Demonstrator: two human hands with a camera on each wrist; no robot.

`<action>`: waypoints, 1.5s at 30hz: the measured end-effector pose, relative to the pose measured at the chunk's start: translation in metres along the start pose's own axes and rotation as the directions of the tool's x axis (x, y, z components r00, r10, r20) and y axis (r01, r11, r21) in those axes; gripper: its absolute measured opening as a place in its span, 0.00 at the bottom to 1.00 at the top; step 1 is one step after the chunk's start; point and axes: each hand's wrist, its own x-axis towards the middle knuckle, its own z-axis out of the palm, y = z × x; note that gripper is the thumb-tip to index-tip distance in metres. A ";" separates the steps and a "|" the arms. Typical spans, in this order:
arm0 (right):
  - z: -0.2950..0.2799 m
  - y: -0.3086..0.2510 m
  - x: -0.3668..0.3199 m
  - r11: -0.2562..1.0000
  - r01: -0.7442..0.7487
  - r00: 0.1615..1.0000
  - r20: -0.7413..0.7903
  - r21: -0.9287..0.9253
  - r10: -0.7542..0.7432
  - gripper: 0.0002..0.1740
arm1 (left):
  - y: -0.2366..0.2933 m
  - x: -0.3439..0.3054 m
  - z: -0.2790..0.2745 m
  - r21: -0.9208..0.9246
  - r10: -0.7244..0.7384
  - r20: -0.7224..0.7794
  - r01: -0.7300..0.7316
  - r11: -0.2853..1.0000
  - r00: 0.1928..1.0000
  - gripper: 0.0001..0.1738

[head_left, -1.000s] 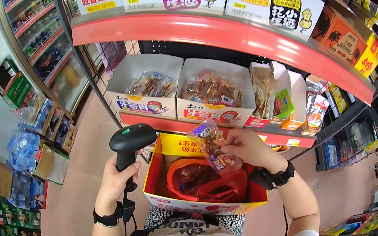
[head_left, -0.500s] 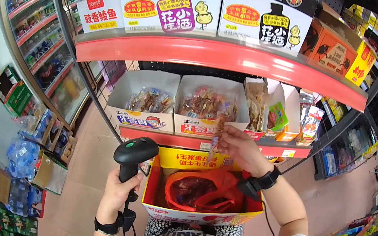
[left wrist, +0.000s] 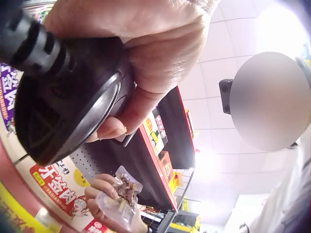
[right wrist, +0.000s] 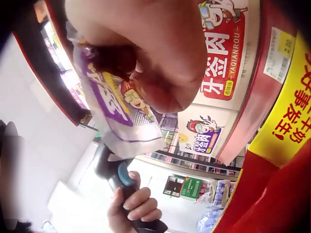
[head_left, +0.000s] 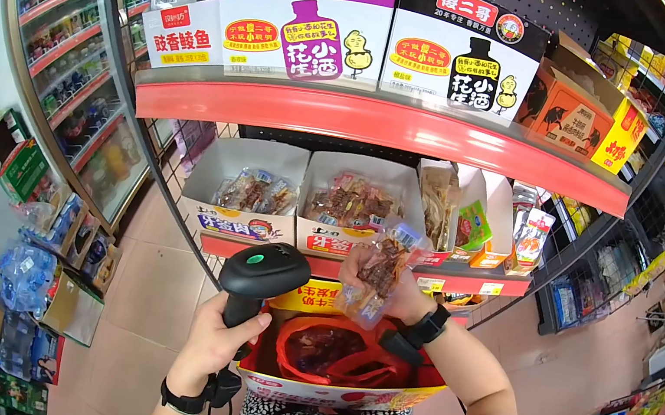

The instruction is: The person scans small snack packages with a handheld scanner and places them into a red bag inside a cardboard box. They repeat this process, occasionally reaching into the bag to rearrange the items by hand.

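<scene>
My left hand (head_left: 215, 342) grips the handle of a black barcode scanner (head_left: 265, 271), its head raised and a green light on top. Facing it from the right, my right hand (head_left: 408, 302) pinches a clear packet of meat snacks (head_left: 381, 275). The packet's see-through side, with a pale label at its upper end, is toward the head camera. Its purple printed face (right wrist: 114, 94) shows in the right wrist view, with the scanner beyond it. Below both hands, a red plastic bag (head_left: 381, 365) sits inside a red and yellow carton (head_left: 349, 399); dark packets lie in the bag.
Two white display boxes of snack packets, one purple-lettered (head_left: 237, 224) and one red-lettered (head_left: 331, 242), stand on the lower shelf. Above juts a red-edged upper shelf (head_left: 381, 128) with larger cartons. Bottled water (head_left: 26, 275) and boxes lie on the floor at left.
The packet has turned from its purple printed face, through edge-on, to its see-through side. Scanner and packet are now closer together, and the head view has tilted upward.
</scene>
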 end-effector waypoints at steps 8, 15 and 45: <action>-0.004 0.017 0.011 0.984 -0.090 0.993 -0.087 -0.156 0.077 0.21 | 0.013 0.002 0.010 0.013 0.013 0.059 -0.014 1.000 0.998 0.11; 0.007 0.026 0.013 0.980 -0.113 0.976 -0.203 -0.161 0.080 0.21 | 0.014 0.004 0.014 0.017 0.006 0.084 -0.007 1.000 0.996 0.12; -0.002 0.044 0.013 0.986 -0.155 0.965 -0.223 -0.068 0.137 0.15 | 0.011 -0.002 0.011 0.051 0.007 0.116 -0.013 0.999 0.993 0.13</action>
